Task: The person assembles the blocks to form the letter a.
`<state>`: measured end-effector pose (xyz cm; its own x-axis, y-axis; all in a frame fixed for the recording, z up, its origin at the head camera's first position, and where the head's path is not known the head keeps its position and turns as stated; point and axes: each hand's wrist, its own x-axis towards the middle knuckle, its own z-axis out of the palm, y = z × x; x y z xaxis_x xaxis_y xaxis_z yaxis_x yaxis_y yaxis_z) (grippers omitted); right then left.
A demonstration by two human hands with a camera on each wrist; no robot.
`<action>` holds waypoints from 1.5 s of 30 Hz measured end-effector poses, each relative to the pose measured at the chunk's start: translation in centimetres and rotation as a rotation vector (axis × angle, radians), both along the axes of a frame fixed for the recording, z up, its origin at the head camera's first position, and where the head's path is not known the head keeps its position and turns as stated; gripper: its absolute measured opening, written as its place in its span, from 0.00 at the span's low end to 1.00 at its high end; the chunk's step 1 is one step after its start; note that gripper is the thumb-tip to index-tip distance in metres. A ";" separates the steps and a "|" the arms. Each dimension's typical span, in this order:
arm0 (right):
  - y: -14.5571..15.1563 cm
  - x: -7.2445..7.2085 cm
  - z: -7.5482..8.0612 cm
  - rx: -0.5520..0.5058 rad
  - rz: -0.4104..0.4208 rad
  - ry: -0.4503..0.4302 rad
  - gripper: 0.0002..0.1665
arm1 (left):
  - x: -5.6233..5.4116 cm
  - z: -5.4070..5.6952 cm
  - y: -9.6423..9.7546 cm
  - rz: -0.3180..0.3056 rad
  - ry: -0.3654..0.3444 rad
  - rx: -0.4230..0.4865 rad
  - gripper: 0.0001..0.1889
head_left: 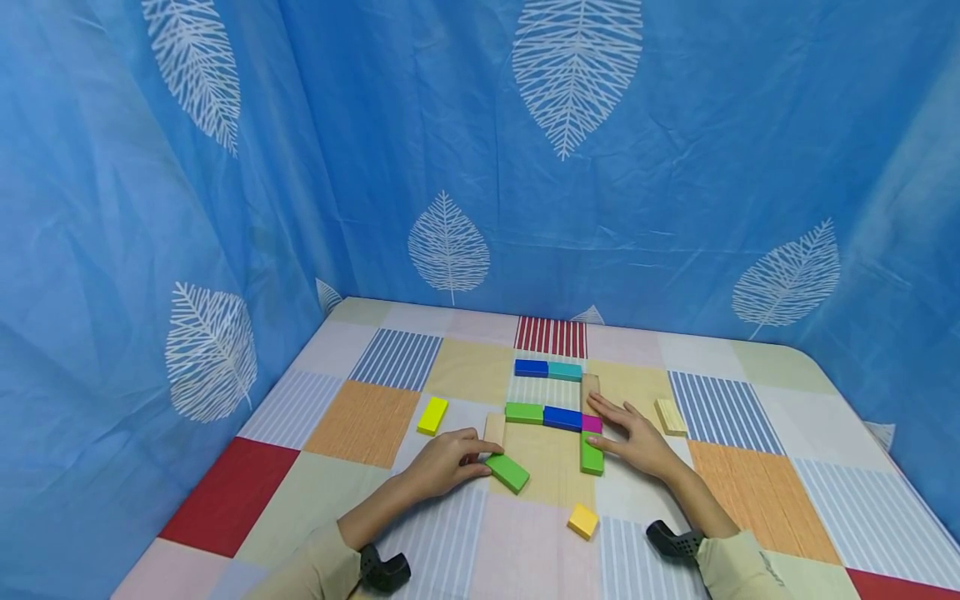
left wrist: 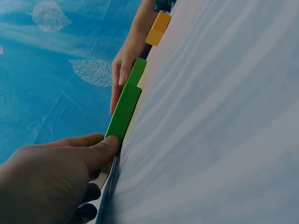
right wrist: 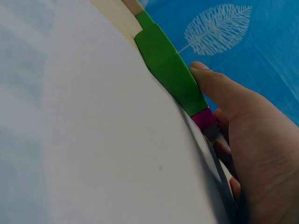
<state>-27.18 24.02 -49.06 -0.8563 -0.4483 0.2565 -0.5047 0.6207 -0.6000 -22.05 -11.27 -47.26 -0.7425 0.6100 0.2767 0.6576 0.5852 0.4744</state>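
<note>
My left hand (head_left: 444, 463) pinches one end of a green block (head_left: 507, 473) between thumb and index finger; the block lies at a slant on the patterned cloth. Just behind it is a plain wooden block (head_left: 495, 430). Further right, my right hand (head_left: 637, 443) rests on the row's right side. Its thumb touches a second green block (head_left: 592, 455), and its fairly straight fingers reach onto a long plain wooden block (head_left: 590, 392). A magenta block (head_left: 592, 424) sits between those two. From there a blue block (head_left: 562, 418) and another green block (head_left: 524, 412) run leftward.
At the back, a dark blue block (head_left: 531, 367) and a teal block (head_left: 565, 372) lie end to end. Loose on the cloth are a yellow block (head_left: 432, 416) at left, an orange-yellow block (head_left: 582, 521) in front and a wooden block (head_left: 671, 417) at right. Blue curtains (head_left: 480, 125) stand behind.
</note>
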 end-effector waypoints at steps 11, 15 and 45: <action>0.0 0.1 0.1 -0.001 -0.002 -0.002 0.41 | -0.2 0.2 -0.2 -0.025 -0.018 -0.007 0.19; 0.0 0.1 0.1 0.004 -0.001 0.002 0.41 | -0.5 0.8 -0.8 0.000 -0.008 0.024 0.23; -0.1 0.2 0.3 -0.011 0.009 0.007 0.41 | -4.2 0.5 -8.4 0.088 -0.228 0.095 0.35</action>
